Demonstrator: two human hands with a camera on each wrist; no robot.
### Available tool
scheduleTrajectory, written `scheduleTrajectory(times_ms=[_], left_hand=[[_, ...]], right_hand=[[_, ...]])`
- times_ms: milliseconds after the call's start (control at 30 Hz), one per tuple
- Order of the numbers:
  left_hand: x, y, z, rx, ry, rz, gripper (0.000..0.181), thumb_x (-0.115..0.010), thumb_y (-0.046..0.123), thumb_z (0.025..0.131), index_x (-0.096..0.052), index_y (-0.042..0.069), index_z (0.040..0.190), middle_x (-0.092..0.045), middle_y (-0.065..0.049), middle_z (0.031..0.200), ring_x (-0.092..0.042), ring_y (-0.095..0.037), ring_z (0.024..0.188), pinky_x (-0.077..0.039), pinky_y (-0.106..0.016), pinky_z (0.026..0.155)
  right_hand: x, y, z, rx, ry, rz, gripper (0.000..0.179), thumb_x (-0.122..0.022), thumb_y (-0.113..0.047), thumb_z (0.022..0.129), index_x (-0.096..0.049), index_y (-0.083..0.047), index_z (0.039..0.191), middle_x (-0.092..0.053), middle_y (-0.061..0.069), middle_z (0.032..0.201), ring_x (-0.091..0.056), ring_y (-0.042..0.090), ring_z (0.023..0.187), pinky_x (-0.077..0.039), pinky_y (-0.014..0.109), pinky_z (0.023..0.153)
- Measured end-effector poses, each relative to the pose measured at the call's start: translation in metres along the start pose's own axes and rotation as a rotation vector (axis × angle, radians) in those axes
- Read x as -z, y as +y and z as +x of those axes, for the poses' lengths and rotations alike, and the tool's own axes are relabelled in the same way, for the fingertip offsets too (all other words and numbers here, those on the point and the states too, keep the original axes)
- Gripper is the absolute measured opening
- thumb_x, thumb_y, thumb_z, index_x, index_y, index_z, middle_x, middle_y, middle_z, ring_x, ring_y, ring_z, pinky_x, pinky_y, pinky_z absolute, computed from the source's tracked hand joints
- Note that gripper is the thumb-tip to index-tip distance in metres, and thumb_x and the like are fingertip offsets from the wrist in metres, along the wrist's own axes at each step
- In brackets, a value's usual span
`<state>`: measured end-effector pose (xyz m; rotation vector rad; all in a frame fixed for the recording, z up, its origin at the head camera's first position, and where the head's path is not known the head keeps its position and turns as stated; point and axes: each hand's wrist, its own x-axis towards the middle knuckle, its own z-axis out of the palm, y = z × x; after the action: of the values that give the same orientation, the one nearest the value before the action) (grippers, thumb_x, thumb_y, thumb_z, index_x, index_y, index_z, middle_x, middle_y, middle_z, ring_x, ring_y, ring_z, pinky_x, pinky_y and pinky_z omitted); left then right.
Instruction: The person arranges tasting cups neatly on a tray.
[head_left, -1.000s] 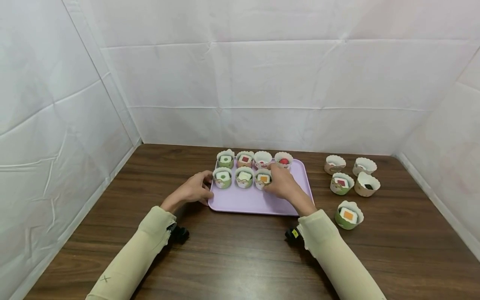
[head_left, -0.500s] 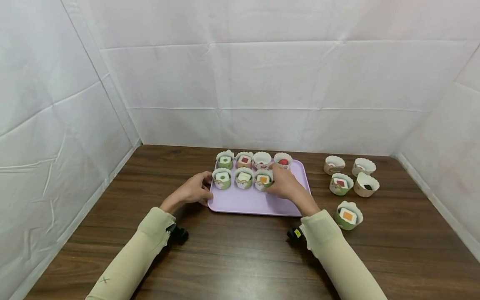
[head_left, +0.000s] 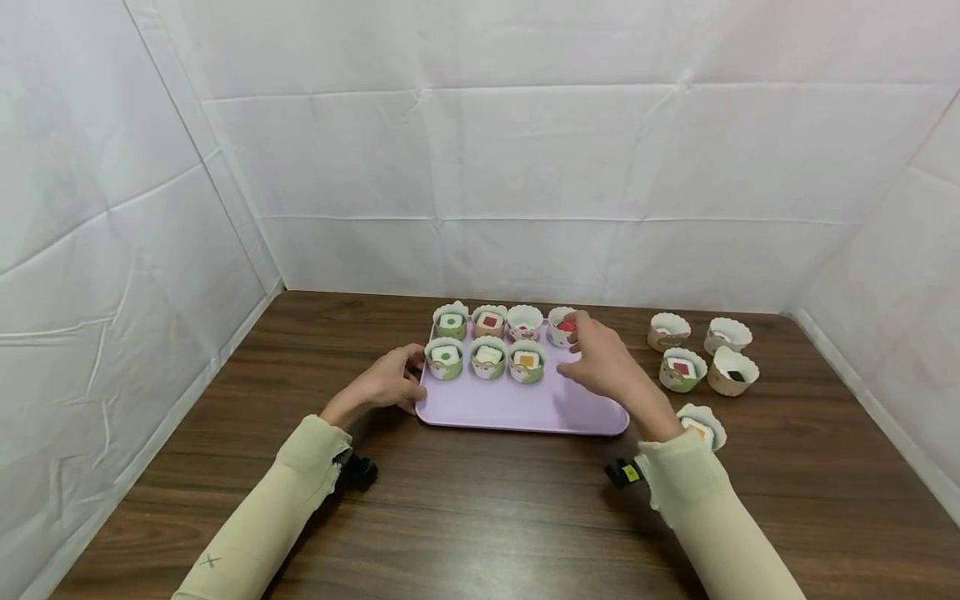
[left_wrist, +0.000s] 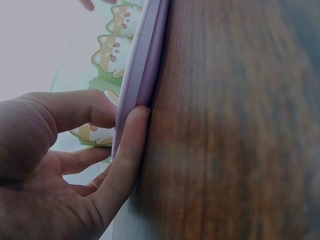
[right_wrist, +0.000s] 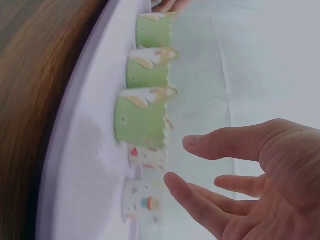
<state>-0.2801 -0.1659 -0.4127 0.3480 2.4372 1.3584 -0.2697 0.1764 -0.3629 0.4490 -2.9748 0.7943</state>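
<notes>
A lilac tray [head_left: 495,408] carries two rows of patterned paper baking cups. My left hand [head_left: 386,379] grips the tray's left edge; in the left wrist view, thumb and finger pinch its rim [left_wrist: 137,70]. My right hand [head_left: 603,362] hovers over the tray's right part, its spread fingers holding nothing. To its left stands the front row's rightmost cup [head_left: 527,372], green, with an orange-centred white square inside. The back-row cup with a red piece [head_left: 558,335] is partly hidden by the fingers. In the right wrist view, a gap separates the fingertips from the nearest green cup [right_wrist: 140,120].
Several more filled cups stand on the brown table [head_left: 480,517] right of the tray, among them one with a dark piece [head_left: 733,372]. Another cup [head_left: 708,425] is partly covered by the right wrist. White cloth walls [head_left: 525,167] enclose the table at back and sides.
My right hand has let go of the front-row cup with the orange-centred square and moved right, away from it. That cup stays on the tray. The left hand keeps its place.
</notes>
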Motion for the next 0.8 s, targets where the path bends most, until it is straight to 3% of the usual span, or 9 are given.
scheduleTrajectory(times_ms=[167,333,467,633,800], left_hand=[[0.001,0.000,0.000,0.002,-0.006,0.004,0.068,-0.063,-0.011,0.081,-0.043,-0.005,0.146,-0.045,-0.029,0.135,-0.062,-0.026,0.095,-0.067,-0.037,0.066],[0.002,0.001,0.001,0.003,-0.015,0.011,0.068,-0.064,-0.009,0.083,-0.042,-0.004,0.147,-0.045,-0.029,0.137,-0.062,-0.026,0.096,-0.067,-0.037,0.067],[0.002,0.000,0.001,0.007,-0.014,0.015,0.068,-0.064,-0.009,0.083,-0.042,-0.004,0.147,-0.045,-0.029,0.138,-0.062,-0.026,0.097,-0.067,-0.037,0.068],[0.002,-0.001,0.000,0.005,-0.015,0.022,0.069,-0.065,-0.008,0.083,-0.041,-0.004,0.148,-0.045,-0.030,0.139,-0.062,-0.026,0.097,-0.067,-0.037,0.068],[0.001,-0.001,0.000,0.006,-0.015,0.021,0.069,-0.064,-0.008,0.083,-0.041,-0.004,0.148,-0.045,-0.030,0.139,-0.062,-0.027,0.098,-0.067,-0.037,0.068]], right_hand=[[0.014,0.014,-0.016,0.030,0.030,-0.011,0.073,-0.076,-0.013,0.090,-0.039,0.004,0.150,-0.065,0.027,0.126,-0.065,0.039,0.117,-0.059,0.053,0.092],[0.029,0.035,-0.030,0.123,0.092,-0.057,0.062,-0.075,-0.014,0.091,-0.047,0.005,0.143,-0.068,0.026,0.118,-0.068,0.040,0.111,-0.059,0.056,0.091],[0.041,0.055,-0.043,0.138,0.095,-0.047,0.057,-0.075,-0.013,0.093,-0.050,0.000,0.142,-0.068,0.024,0.121,-0.067,0.040,0.113,-0.059,0.057,0.092],[0.053,0.077,-0.060,0.170,0.116,-0.033,0.063,-0.080,-0.011,0.089,-0.049,-0.001,0.143,-0.066,0.019,0.118,-0.068,0.036,0.107,-0.064,0.048,0.082],[0.062,0.094,-0.073,0.215,0.123,-0.076,0.057,-0.086,-0.017,0.084,-0.060,-0.001,0.131,-0.069,0.016,0.113,-0.069,0.032,0.099,-0.063,0.034,0.072]])
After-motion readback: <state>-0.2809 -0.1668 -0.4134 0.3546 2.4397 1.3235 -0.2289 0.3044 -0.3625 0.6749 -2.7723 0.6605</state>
